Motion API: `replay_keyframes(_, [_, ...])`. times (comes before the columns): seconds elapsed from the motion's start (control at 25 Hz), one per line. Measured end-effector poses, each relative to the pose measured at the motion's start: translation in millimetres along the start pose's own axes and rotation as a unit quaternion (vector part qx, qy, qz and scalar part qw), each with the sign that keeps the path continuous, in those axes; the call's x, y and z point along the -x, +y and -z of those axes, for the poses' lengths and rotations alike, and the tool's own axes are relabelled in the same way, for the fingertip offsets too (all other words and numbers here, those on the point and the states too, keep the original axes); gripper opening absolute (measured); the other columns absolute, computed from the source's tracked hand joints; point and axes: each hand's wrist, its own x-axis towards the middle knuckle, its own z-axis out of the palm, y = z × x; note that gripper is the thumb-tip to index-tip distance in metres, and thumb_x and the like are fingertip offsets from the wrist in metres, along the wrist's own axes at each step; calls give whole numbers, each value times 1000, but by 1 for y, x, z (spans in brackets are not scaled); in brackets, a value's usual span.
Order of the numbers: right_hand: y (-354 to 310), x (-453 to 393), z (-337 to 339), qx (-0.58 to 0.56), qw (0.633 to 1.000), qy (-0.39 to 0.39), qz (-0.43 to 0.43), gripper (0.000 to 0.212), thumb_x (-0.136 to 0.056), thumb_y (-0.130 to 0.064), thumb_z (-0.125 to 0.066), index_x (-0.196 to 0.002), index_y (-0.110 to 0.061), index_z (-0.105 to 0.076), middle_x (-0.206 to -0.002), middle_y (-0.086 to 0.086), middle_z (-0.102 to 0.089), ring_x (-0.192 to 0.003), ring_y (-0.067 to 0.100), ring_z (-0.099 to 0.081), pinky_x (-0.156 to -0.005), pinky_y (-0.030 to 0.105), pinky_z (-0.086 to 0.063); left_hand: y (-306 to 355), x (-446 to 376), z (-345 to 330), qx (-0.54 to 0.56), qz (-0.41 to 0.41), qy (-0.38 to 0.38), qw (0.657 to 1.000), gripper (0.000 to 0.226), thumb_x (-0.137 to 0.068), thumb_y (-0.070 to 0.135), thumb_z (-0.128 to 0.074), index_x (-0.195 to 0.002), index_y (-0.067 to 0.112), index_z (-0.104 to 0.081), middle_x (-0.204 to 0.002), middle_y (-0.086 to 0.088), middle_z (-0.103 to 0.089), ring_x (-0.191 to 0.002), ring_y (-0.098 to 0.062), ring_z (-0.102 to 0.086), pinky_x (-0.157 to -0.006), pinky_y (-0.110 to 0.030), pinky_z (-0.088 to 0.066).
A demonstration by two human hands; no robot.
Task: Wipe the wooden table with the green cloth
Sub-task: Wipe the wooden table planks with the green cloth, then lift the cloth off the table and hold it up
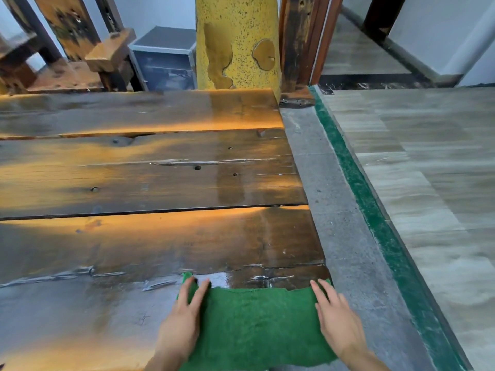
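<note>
— Where does the green cloth [254, 325] lie?

— Spread flat on the near right corner of the wooden table [150, 170], its long side running left to right along the near edge. Its right edge reaches the table's end, just beside the grey stone strip [337, 210].

— And the hands?

— One on each end. The left hand [182, 319] rests on the cloth's left edge with fingers straight and slightly spread, pressing down. The right hand [337, 319] lies the same way on the right edge. Neither is clenched or pinching anything; both are flat palms on fabric.

— Which way does the unwiped wood lie from them?

— Straight ahead, away from the person, and off to the left. The three planks stretch toward the yellow speckled pillar [238, 41].

— So the next stroke?

— Probably a push forward, both hands equally placed, keeping the cloth's long side across the direction of travel. The gaps between planks may snag its ragged front edge.
</note>
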Motion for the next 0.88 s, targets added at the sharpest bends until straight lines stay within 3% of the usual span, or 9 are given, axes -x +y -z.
replay_keyframes(0.04, [0, -7, 6, 1, 1000, -19, -1, 53, -108, -31, -35, -159, -32, -21, -161, -10, -25, -124, 11, -50, -90, 27, -49, 2, -9, 10, -24, 43, -24, 998, 91, -88, -3, -42, -156, 47, -7, -162, 6, -8, -85, -23, -55, -55, -27, -40])
replay_keyframes(0.12, [1, -20, 14, 7, 1000, -22, -5, 44, -107, -34, -40, -151, -30, -37, -143, -8, -43, -115, 11, -55, -84, 27, -50, 6, -24, 24, -53, 75, -49, 995, 70, -94, 1, -39, -151, 41, -25, -149, 6, -24, -79, -21, -47, -60, -33, -41])
replay_keyframes(0.2, [1, -23, 20, 17, 999, -43, -12, 29, -106, -40, -43, -133, -31, -50, -124, -9, -48, -112, 12, -52, -81, 27, -48, -2, -29, 30, -46, 76, -52, 995, 40, -101, 13, -41, -133, 37, -43, -124, 5, -37, -79, -20, -48, -63, -39, -49])
replay_keyframes(0.36, [4, -27, 43, 8, 998, -53, -19, 15, -106, -44, -36, -104, -30, -40, -111, -9, -47, -91, 16, -50, -74, 31, -46, -21, -30, 46, 4, 85, -43, 995, 12, -105, 27, -40, -109, 30, -51, -105, 3, -37, -84, -22, -61, -66, -43, -51])
replay_keyframes(0.48, [-3, -37, 74, -1, 999, -34, 1, 16, -107, -44, -30, -101, -29, -34, -97, -10, -51, -73, 21, -53, -66, 36, -48, -33, -24, 72, 40, 78, 13, 996, 10, -106, 32, -40, -100, 30, -49, -102, 2, -38, -77, -24, -60, -63, -41, -48])
replay_keyframes(0.6, [-23, -54, 118, -1, 999, -5, 32, 16, -107, -44, -29, -102, -30, -32, -91, -10, -49, -71, 23, -57, -58, 35, -39, -45, -13, 107, 88, 80, 84, 989, 8, -104, 30, -49, -96, 28, -50, -100, 4, -39, -76, -27, -60, -60, -40, -48])
replay_keyframes(0.76, [-65, -84, 180, -4, 995, 56, 84, 14, -106, -43, -37, -99, -32, -33, -99, -11, -57, -68, 22, -54, -60, 35, -39, -69, 3, 162, 101, 92, 186, 973, 17, -102, 24, -55, -88, 23, -45, -93, 2, -36, -65, -32, -56, -55, -44, -50])
replay_keyframes(0.88, [-110, -105, 223, -13, 984, 124, 127, 12, -105, -40, -43, -99, -33, -36, -104, -9, -62, -69, 24, -58, -58, 34, -38, -87, 20, 217, 107, 84, 273, 952, 7, -101, 19, -56, -96, 17, -52, -97, 1, -40, -65, -34, -56, -55, -44, -51])
